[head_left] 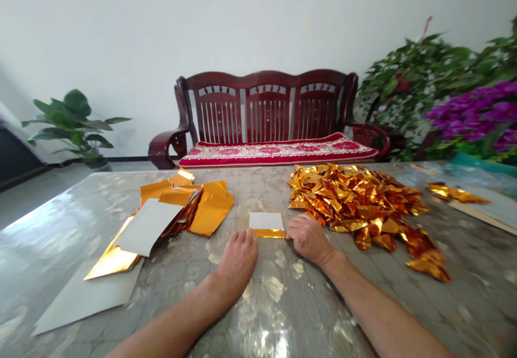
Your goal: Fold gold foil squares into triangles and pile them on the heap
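on the glossy table (pixel 315 320), before a bench (pixel 267 118) — both hands (pixel 239 253) (pixel 309 239) pinch folded paper (pixel 265 222).

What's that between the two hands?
A small sheet, white with a shiny gold strip along its near edge, lies between the left hand and the right hand. The head view shows it.

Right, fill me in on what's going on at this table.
A person has both bare hands at a small sheet lying on the table: the left hand at its near left corner, the right hand at its near right. The sheet shows white, with a gold strip along its near edge. To the left lie loose gold and white sheets; to the right, a heap of folded gold pieces.
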Available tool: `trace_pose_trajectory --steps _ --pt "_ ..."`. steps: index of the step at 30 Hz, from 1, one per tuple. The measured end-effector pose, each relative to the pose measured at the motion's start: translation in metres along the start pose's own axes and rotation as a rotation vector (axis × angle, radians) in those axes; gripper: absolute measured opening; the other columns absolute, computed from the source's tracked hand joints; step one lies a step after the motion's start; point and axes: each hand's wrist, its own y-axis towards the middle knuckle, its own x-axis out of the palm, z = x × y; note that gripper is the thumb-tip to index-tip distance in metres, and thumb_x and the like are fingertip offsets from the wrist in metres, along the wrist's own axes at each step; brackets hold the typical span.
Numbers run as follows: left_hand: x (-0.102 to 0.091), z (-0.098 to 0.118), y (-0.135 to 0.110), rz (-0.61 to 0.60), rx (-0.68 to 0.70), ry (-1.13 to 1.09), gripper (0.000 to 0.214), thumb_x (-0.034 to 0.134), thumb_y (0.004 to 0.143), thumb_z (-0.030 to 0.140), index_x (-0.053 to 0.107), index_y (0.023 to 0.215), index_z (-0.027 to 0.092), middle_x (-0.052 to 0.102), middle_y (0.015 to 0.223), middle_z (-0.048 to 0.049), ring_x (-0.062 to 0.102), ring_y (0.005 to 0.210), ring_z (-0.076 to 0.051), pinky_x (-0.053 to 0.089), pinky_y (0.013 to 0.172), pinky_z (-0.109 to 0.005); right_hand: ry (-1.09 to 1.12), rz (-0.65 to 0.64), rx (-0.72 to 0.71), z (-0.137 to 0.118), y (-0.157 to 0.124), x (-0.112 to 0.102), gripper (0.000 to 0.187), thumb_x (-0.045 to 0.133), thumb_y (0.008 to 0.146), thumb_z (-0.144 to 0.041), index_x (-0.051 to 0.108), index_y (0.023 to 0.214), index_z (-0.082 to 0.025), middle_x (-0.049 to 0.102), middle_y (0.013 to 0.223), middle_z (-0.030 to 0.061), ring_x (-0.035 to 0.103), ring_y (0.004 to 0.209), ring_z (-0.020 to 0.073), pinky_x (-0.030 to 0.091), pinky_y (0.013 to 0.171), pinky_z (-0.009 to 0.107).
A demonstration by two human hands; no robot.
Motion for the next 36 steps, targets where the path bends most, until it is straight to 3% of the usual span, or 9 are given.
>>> trace_pose_trajectory --steps 3,6,10,21,25,28,31,33,36 --pt "0.001 -0.008 0.002 0.014 0.012 -0.037 0.031 0.043 0.092 0.008 0.062 0.115 0.014 0.065 0.113 -0.0143 0.060 0.110 -0.026 0.046 0.092 -0.040 0.017 0.086 0.125 0.001 0.000 0.000 0.033 0.044 0.080 -0.003 0.067 0.062 -0.019 0.064 0.066 0.0031 0.053 0.069 0.0160 0.036 0.075 0.029" --pt "0.003 -0.018 0.005 0.058 0.021 -0.057 0.035 0.043 0.094 0.012 0.059 0.124 0.018 0.063 0.126 -0.0124 0.057 0.118 -0.026 0.042 0.103 -0.044 0.115 0.167 0.192 0.000 0.002 0.001 0.037 0.042 0.075 0.002 0.073 0.080 -0.019 0.071 0.083 0.0044 0.058 0.084 0.0175 0.040 0.081 0.029" --pt "0.012 -0.030 0.008 0.110 0.013 -0.121 0.039 0.044 0.095 0.014 0.058 0.129 0.025 0.060 0.135 -0.0089 0.054 0.125 -0.025 0.036 0.110 -0.049 0.180 0.087 0.118 -0.002 0.004 0.002 0.046 0.044 0.076 0.002 0.074 0.102 -0.023 0.073 0.099 0.0036 0.058 0.098 0.0196 0.041 0.090 0.032" --pt "0.017 -0.032 0.012 0.128 -0.091 -0.283 0.045 0.044 0.092 0.011 0.055 0.133 0.022 0.062 0.134 -0.0075 0.054 0.126 -0.023 0.034 0.112 -0.045 0.228 -0.027 -0.063 -0.023 0.008 -0.004 0.036 0.048 0.081 -0.003 0.073 0.097 -0.023 0.070 0.095 0.0037 0.056 0.092 0.0187 0.041 0.086 0.032" --pt "0.013 -0.034 0.009 0.270 -0.109 -0.348 0.044 0.042 0.090 0.008 0.058 0.128 0.022 0.063 0.132 -0.0077 0.054 0.124 -0.021 0.036 0.111 -0.043 0.208 -0.070 -0.133 -0.032 0.012 -0.007 0.029 0.052 0.085 -0.008 0.071 0.100 -0.024 0.069 0.109 0.0041 0.053 0.105 0.0201 0.039 0.092 0.034" --pt "0.004 -0.029 0.000 0.429 0.048 -0.426 0.038 0.038 0.094 0.011 0.064 0.117 0.024 0.065 0.127 -0.0065 0.053 0.122 -0.018 0.039 0.106 -0.036 0.197 -0.130 -0.153 -0.039 0.014 -0.007 0.025 0.052 0.090 -0.013 0.069 0.104 -0.023 0.068 0.108 0.0047 0.053 0.106 0.0205 0.038 0.093 0.035" --pt "-0.005 -0.019 -0.006 0.374 0.380 -0.438 0.028 0.040 0.096 0.020 0.066 0.106 0.025 0.069 0.117 -0.0046 0.057 0.113 -0.018 0.041 0.097 -0.033 0.164 -0.171 -0.094 -0.049 0.015 -0.006 0.024 0.052 0.091 -0.014 0.066 0.108 -0.022 0.067 0.107 0.0049 0.053 0.103 0.0204 0.039 0.092 0.035" --pt "-0.008 -0.013 -0.007 0.357 0.398 -0.376 0.025 0.040 0.097 0.020 0.065 0.100 0.024 0.070 0.112 -0.0036 0.058 0.107 -0.018 0.041 0.090 -0.033 0.140 -0.183 -0.027 -0.054 0.016 -0.004 0.023 0.052 0.090 -0.014 0.066 0.107 -0.021 0.065 0.107 0.0057 0.052 0.102 0.0204 0.039 0.090 0.034" --pt "-0.008 -0.008 -0.005 0.323 0.300 -0.252 0.024 0.040 0.098 0.019 0.062 0.090 0.021 0.069 0.096 -0.0041 0.058 0.091 -0.018 0.038 0.079 -0.035 0.131 -0.187 0.038 -0.056 0.016 -0.002 0.022 0.050 0.089 -0.010 0.065 0.103 -0.020 0.062 0.105 0.0066 0.052 0.102 0.0198 0.041 0.088 0.031"
